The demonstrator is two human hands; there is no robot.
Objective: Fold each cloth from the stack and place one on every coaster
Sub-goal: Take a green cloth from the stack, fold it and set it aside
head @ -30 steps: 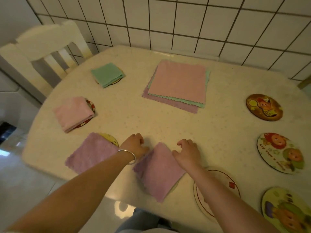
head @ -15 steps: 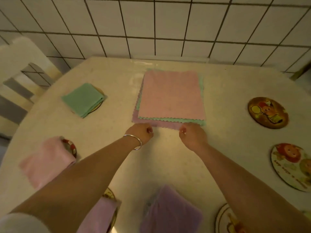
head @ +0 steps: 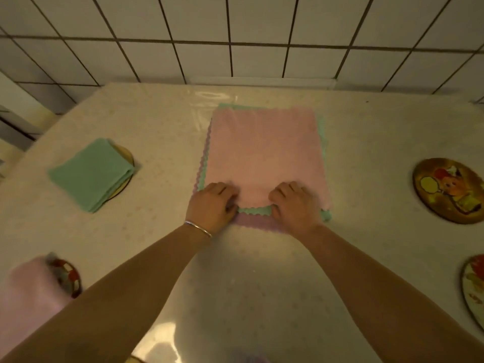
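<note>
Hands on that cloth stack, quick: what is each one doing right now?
Left hand: fingers curled, gripping the near edge of the top pink square cloth.
Right hand: fingers curled, gripping the same edge.

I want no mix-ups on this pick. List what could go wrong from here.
1. Both hands, left and right, grip the pink cloth at its near edge, right above the green cloth; that one may lift too.
2. Dragging could skew the stack.
3. The bare coaster lies far right; the fold may loosen on the way.
</note>
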